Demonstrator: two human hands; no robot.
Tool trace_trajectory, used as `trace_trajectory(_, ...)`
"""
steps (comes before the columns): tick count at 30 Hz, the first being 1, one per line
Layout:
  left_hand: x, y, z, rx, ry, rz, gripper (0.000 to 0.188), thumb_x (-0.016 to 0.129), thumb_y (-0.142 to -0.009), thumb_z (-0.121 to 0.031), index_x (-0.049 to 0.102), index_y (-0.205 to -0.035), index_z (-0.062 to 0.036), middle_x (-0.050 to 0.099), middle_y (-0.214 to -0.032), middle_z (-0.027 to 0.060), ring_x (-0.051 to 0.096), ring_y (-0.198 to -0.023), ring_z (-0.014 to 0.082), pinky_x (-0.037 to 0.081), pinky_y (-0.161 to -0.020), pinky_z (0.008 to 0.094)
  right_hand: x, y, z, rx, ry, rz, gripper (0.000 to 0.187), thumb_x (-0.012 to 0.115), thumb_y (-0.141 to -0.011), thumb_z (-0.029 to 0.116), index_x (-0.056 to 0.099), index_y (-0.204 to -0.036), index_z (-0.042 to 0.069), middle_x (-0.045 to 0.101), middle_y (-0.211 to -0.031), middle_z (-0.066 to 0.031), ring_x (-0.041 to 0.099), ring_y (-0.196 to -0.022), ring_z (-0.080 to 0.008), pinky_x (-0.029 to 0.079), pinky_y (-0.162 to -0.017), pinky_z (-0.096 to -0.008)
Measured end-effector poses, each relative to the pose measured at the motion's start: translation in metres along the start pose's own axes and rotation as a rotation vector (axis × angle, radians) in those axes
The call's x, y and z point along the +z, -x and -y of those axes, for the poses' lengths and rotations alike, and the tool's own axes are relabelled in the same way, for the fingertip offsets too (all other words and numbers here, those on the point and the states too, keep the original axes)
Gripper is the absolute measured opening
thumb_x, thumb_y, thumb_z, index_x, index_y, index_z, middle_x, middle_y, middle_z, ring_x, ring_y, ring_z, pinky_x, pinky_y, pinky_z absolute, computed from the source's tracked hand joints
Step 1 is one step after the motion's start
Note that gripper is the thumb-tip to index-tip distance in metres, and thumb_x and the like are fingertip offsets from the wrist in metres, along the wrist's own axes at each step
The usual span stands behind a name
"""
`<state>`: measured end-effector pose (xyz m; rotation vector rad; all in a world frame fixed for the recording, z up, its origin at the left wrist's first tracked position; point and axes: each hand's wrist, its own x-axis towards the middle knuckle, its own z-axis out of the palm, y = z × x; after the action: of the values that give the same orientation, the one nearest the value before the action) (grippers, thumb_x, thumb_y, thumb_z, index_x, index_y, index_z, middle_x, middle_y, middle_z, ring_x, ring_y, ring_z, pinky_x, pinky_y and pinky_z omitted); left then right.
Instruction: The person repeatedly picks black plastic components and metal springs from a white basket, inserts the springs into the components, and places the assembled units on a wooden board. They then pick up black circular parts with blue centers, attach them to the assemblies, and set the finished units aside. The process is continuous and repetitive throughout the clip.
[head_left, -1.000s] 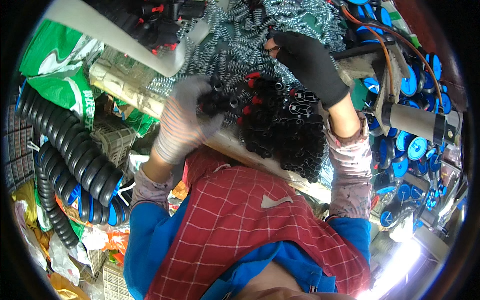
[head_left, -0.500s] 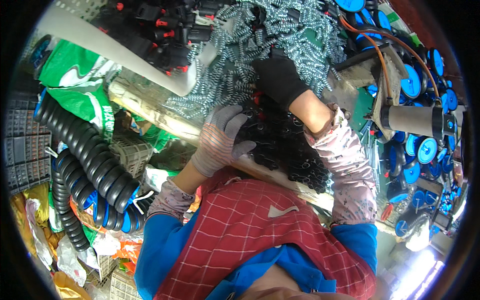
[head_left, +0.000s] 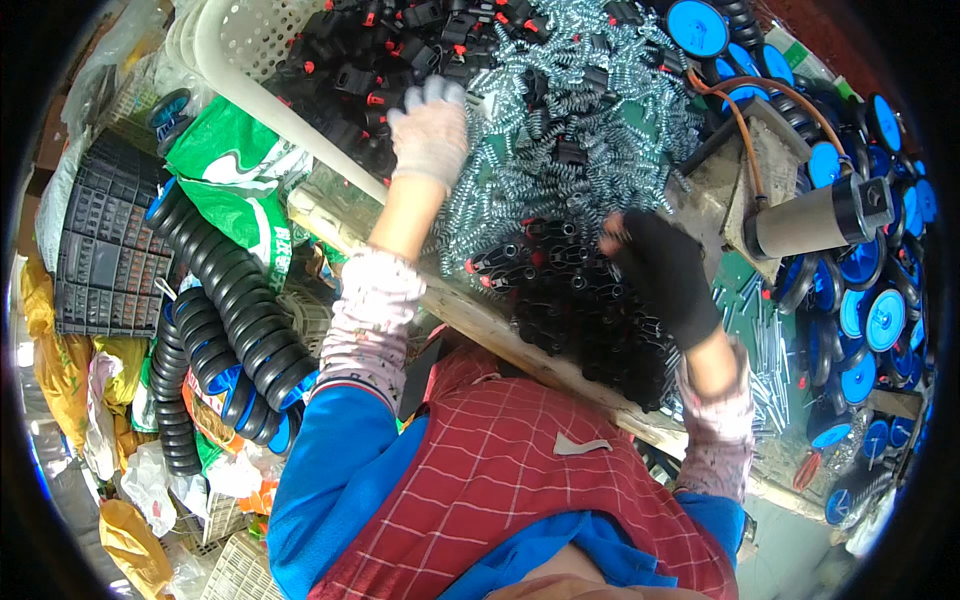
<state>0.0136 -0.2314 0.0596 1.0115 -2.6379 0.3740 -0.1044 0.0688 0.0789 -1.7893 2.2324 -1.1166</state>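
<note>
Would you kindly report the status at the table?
Left hand at black-and-red parts. Right hand at black pile. Loose springs between them. Both grips unclear.

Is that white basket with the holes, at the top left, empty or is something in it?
Not empty: the white basket holds many black parts with red bits, visible inside its rim. How deep they go, I cannot tell.

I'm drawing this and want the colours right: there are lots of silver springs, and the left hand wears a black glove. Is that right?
Not quite: the head view shows the left hand in a pale glove. The black glove is on the right hand. Lots of silver springs is right.
</note>
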Motion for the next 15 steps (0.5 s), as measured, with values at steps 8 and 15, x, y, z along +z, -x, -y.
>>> trace_trajectory(8,0.030,-0.046,0.035,-0.546,-0.077,0.220,0.028,0.055,-0.097,-0.020,0.061,-0.125,-0.0229,0.053,-0.139,0.0094,0.058,-0.122,0.0333,0.047,-0.096,0.0486,-0.055,0.152,-0.017,0.595,-0.370,-0.113,0.015,0.072,-0.087,0.004,0.066,-0.100,0.002,0.068,-0.086,-0.0050,0.063,-0.075,-0.0130,0.048,-0.067,-0.0272)
trace_trajectory(15,0.014,-0.059,0.035,-0.574,-0.079,0.289,0.035,0.058,-0.096,-0.015,0.055,-0.130,-0.0242,0.050,-0.141,0.0094,0.058,-0.124,0.0342,0.053,-0.095,0.0480,-0.036,0.194,-0.058,0.717,-0.777,-0.338,0.015,0.069,-0.091,0.004,0.065,-0.105,0.000,0.063,-0.083,0.0011,0.057,-0.076,-0.0069,0.044,-0.070,-0.0210)
